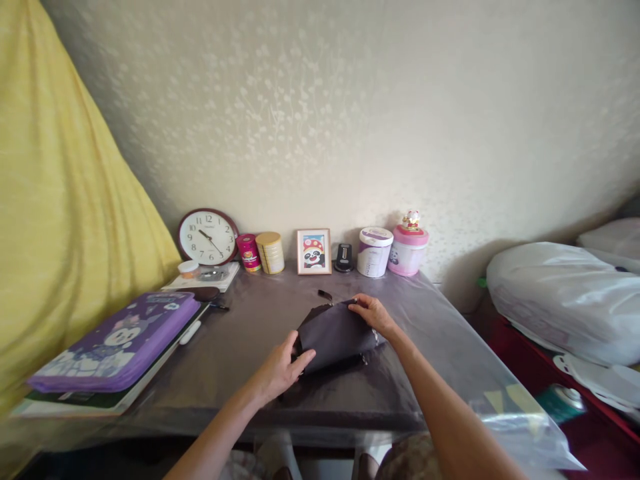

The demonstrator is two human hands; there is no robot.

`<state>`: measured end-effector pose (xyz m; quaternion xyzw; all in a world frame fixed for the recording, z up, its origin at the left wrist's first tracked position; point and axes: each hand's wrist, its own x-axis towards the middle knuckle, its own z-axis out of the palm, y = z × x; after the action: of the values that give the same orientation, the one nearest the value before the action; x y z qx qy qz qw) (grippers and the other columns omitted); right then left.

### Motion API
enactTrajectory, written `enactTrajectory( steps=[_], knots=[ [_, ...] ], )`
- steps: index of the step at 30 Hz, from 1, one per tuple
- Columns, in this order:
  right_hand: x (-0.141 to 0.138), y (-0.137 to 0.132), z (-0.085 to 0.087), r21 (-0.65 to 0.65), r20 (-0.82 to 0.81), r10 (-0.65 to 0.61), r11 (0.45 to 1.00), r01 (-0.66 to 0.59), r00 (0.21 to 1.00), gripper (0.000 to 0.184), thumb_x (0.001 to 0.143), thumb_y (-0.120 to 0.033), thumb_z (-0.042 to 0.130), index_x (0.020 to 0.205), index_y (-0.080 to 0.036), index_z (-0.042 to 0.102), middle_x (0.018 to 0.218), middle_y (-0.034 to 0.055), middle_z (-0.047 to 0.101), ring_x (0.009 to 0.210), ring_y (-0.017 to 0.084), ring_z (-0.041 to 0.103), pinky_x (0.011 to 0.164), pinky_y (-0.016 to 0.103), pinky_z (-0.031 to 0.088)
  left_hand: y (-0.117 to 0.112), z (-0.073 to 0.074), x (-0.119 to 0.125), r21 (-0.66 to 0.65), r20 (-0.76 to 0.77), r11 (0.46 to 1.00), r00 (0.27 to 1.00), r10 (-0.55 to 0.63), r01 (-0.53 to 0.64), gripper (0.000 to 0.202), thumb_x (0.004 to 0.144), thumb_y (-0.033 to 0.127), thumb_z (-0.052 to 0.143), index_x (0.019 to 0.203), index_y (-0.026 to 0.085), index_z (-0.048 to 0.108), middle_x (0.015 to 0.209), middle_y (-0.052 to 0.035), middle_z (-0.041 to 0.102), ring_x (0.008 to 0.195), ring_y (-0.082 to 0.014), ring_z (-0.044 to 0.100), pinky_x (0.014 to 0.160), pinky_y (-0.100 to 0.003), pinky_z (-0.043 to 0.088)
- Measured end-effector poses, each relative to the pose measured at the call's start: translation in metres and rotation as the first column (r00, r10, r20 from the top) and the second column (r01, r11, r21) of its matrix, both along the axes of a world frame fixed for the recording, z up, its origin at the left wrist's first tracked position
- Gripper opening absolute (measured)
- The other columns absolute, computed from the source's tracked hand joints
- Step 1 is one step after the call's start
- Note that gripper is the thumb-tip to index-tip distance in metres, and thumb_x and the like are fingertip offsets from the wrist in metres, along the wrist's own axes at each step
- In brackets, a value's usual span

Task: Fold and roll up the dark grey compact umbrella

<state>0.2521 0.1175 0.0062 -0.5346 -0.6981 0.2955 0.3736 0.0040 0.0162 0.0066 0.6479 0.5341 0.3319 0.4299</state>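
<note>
A dark, folded fabric item (333, 337) lies at the middle of the table, held from both sides; its exact kind is hard to make out. Small shiny bits show along its right edge, and a short black tab (325, 295) sticks out at its far side. My left hand (285, 365) grips the near left corner, with the thumb on top and the fingers partly hidden beneath. At the far right edge, my right hand (371, 313) pinches the fabric between thumb and fingers.
A purple zip case (115, 343) lies on books at the left. Along the wall stand a clock (209, 237), a pink tin (249, 252), a yellow tin (270, 253), a picture frame (314, 252) and tubs (375, 252). White plastic bags (565, 300) sit beyond the table's right edge.
</note>
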Motion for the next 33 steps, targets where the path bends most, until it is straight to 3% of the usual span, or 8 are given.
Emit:
enactTrajectory(
  steps=[4,6,8,12,17,22,28,33],
  knots=[
    [-0.005,0.007,-0.008,0.019,0.229,-0.057,0.998,0.055,0.972,0.016,0.073,-0.034,0.051,0.072,-0.019,0.059,0.066,-0.0026,0.057,0.065,0.013,0.050,0.059,0.022,0.035,-0.004,0.001,0.001,0.054,-0.005,0.999,1.000,0.004,-0.004,0.066,0.078,0.048,0.047,0.134,0.019,0.027,0.063,0.0002,0.060,0.047,-0.0156,0.054,0.051,-0.024,0.038],
    [-0.007,0.008,-0.013,0.001,0.289,-0.066,0.998,0.069,0.955,0.011,0.073,-0.029,0.054,0.073,-0.020,0.060,0.071,-0.0015,0.061,0.068,0.013,0.053,0.062,0.023,0.036,-0.005,0.003,0.002,0.071,0.013,0.997,1.000,0.015,-0.015,0.072,0.080,0.045,0.046,0.140,0.020,0.015,0.055,0.0036,0.055,0.046,-0.0156,0.053,0.053,-0.024,0.038],
    [-0.009,0.008,-0.017,-0.011,0.313,-0.075,0.997,0.082,0.947,0.009,0.070,-0.025,0.057,0.078,-0.021,0.060,0.075,-0.0005,0.063,0.071,0.014,0.054,0.064,0.023,0.036,-0.005,0.006,0.003,0.097,-0.002,0.995,1.000,-0.001,0.001,0.066,0.081,0.044,0.044,0.139,0.023,0.022,0.050,0.0050,0.050,0.046,-0.0149,0.051,0.054,-0.023,0.037],
    [-0.008,0.007,-0.023,-0.002,0.370,-0.121,0.991,0.131,0.921,0.023,0.067,-0.019,0.058,0.091,-0.021,0.058,0.078,0.0013,0.062,0.076,0.016,0.055,0.067,0.025,0.036,-0.004,0.008,0.001,0.048,-0.002,0.996,0.998,-0.069,0.069,0.053,0.079,0.047,0.046,0.127,0.024,0.047,0.057,0.0010,0.056,0.047,-0.0138,0.049,0.053,-0.023,0.036],
    [0.003,0.006,-0.018,0.029,0.399,-0.161,0.986,0.163,0.903,0.011,0.070,-0.020,0.054,0.078,-0.021,0.061,0.090,0.0043,0.062,0.087,0.018,0.054,0.075,0.026,0.036,-0.002,0.008,-0.004,-0.094,-0.006,0.986,0.990,-0.138,0.137,0.064,0.070,0.049,0.057,0.127,0.022,0.046,0.055,0.0037,0.055,0.041,-0.0094,0.044,0.045,-0.019,0.032],
    [0.034,0.004,-0.009,0.011,0.385,-0.250,0.964,0.267,0.888,0.017,0.074,-0.024,0.048,0.080,-0.021,0.064,0.084,0.0045,0.065,0.079,0.018,0.057,0.070,0.027,0.038,0.004,0.007,-0.008,-0.120,-0.020,0.981,0.988,-0.154,0.151,0.063,0.070,0.048,0.057,0.125,0.020,0.048,0.057,0.0027,0.058,0.037,-0.0063,0.039,0.040,-0.017,0.029],
    [0.074,-0.001,-0.010,-0.072,0.349,-0.302,0.935,0.347,0.887,0.016,0.069,-0.024,0.051,0.072,-0.019,0.065,0.071,0.0040,0.065,0.072,0.019,0.058,0.062,0.026,0.038,0.007,0.012,-0.001,-0.144,0.195,0.983,0.977,-0.085,0.114,0.057,0.070,0.046,0.058,0.118,0.016,0.054,0.062,0.0011,0.055,0.047,-0.0074,0.048,0.038,-0.015,0.027],
    [0.085,-0.012,-0.013,-0.237,0.253,-0.206,0.934,0.267,0.945,0.014,0.069,-0.022,0.050,0.072,-0.016,0.062,0.064,0.0041,0.064,0.064,0.017,0.059,0.054,0.025,0.041,0.005,0.029,0.003,-0.162,0.295,0.986,0.955,0.022,0.027,0.050,0.069,0.042,0.062,0.112,0.016,0.059,0.061,0.0026,0.050,0.050,-0.0069,0.047,0.040,-0.014,0.030]
  ],
)
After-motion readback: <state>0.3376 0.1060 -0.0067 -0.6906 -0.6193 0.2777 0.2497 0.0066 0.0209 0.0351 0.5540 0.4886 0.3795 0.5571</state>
